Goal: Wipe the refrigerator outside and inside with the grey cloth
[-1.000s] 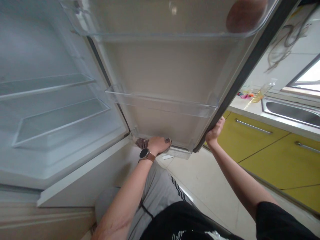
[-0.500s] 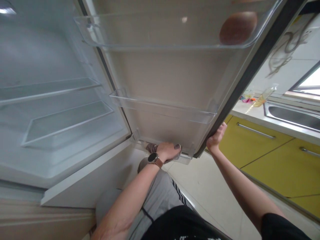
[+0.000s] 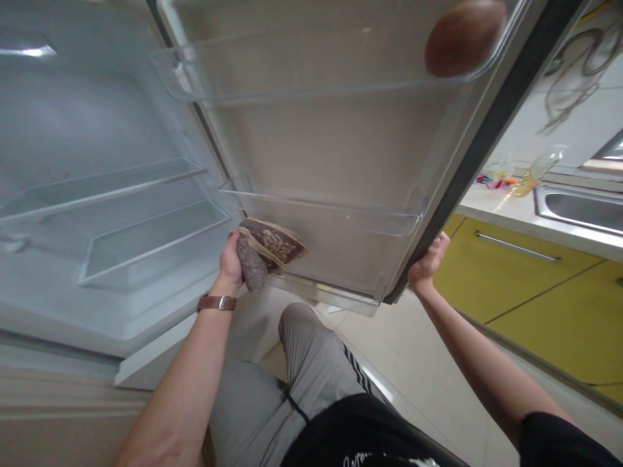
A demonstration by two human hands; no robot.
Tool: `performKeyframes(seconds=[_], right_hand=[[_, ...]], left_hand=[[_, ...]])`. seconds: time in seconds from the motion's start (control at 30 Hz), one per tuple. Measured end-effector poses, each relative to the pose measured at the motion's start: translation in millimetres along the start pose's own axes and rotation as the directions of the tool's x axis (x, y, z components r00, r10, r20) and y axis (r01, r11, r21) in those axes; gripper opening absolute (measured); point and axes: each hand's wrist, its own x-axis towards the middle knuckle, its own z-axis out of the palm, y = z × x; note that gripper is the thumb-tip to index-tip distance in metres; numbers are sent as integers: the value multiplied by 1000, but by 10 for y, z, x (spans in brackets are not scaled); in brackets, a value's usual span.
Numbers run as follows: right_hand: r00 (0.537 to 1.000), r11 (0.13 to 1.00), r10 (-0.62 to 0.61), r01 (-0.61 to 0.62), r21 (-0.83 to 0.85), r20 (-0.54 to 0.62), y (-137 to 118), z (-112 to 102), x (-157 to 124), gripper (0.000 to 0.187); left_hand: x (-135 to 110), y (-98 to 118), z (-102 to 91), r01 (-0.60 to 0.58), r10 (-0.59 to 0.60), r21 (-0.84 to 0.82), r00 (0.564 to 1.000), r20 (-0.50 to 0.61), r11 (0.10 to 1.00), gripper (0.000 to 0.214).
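My left hand is closed on a brown patterned cloth, folded and hanging from the fingers, near the hinge side of the open fridge door. The cloth is in front of the left end of the lowest clear door shelf. At the door's free edge, my right hand is wrapped round the dark rim, its fingers on the far side. Above the hands, the middle clear door shelf spans the door.
Inside the fridge on the left are glass shelves. A reddish-brown round item sits in the upper door shelf. Right of the door stand yellow cabinets, a sink and a tilted clear bottle on the counter.
My left hand has moved left and up from the lowest door shelf with the cloth, turning so the watch face is out of sight. My right hand stays on the door edge.
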Motion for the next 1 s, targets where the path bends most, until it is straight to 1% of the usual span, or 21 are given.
performKeyframes(seconds=[0.03, 0.1, 0.13, 0.17, 0.2, 0.23, 0.27, 0.33, 0.37, 0.43, 0.47, 0.57, 0.63, 0.7, 0.77, 0.83, 0.87, 0.93, 1.0], right_hand=[[1000, 1000, 1, -1, -2, -2, -9, 5, 4, 61], [1000, 1000, 2, -2, -4, -4, -27, 13, 7, 62], [1000, 1000, 2, -2, -5, -6, -34, 15, 6, 62], [1000, 1000, 0, 0, -5, -8, -41, 15, 3, 62], [1000, 1000, 0, 0, -4, -9, -46, 13, -2, 61], [1000, 1000, 0, 0, -2, -10, -51, 10, -8, 61], [1000, 1000, 1, -1, 1, -12, -55, 5, -15, 61], [1000, 1000, 4, -4, 2, -16, -61, -6, -27, 61], [1000, 1000, 8, -8, 1, -18, -62, -10, -31, 62], [1000, 1000, 17, -17, -5, -20, -59, -15, -34, 62], [1000, 1000, 20, -20, -7, -19, -55, -15, -32, 62], [1000, 1000, 13, -13, 2, -19, -41, -7, -18, 61], [1000, 1000, 8, -8, 15, -19, -35, 1, -8, 61], [1000, 1000, 14, -14, 26, -19, -38, 4, -5, 60], [999, 999, 28, -28, 27, -20, -50, 0, -12, 60], [999, 999, 37, -36, 23, -20, -69, -13, -28, 61], [999, 999, 38, -38, 22, -16, -80, -21, -38, 62], [999, 999, 41, -41, 27, -9, -103, -35, -61, 61], [999, 998, 49, -48, 30, -13, -126, -46, -81, 61]], left_hand=[[32, 42, -36, -14, 10, -70, 999, -51, 997, 58], [44, 77, -42, -74, 67, -48, 990, -122, 996, 63], [24, 64, -10, -98, 98, 11, 985, -144, 995, 66], [-11, 32, 45, -108, 122, 107, 983, -135, 988, 69], [-60, -17, 120, -108, 131, 227, 987, -90, 968, 71], [-119, -78, 210, -108, 121, 354, 993, -14, 929, 71], [-184, -145, 309, -120, 95, 474, 993, 77, 872, 70], [-317, -271, 504, -197, 44, 655, 969, 243, 729, 62], [-379, -320, 586, -245, 40, 717, 956, 290, 653, 58], [-479, -378, 697, -319, 50, 796, 938, 344, 514, 55], [-515, -388, 724, -348, 59, 817, 930, 363, 461, 56], [-573, -375, 727, -413, 39, 837, 902, 429, 359, 57], [-582, -363, 713, -427, -11, 853, 893, 451, 300, 56], [-576, -366, 720, -414, -89, 880, 892, 443, 233, 61], [-556, -386, 754, -413, -185, 896, 879, 439, 164, 75], [-523, -417, 808, -431, -295, 898, 850, 436, 85, 87], [-503, -433, 839, -448, -355, 893, 829, 432, 40, 87], [-457, -464, 900, -472, -450, 881, 796, 406, -39, 76], [-411, -485, 948, -474, -495, 878, 781, 380, -73, 62]])
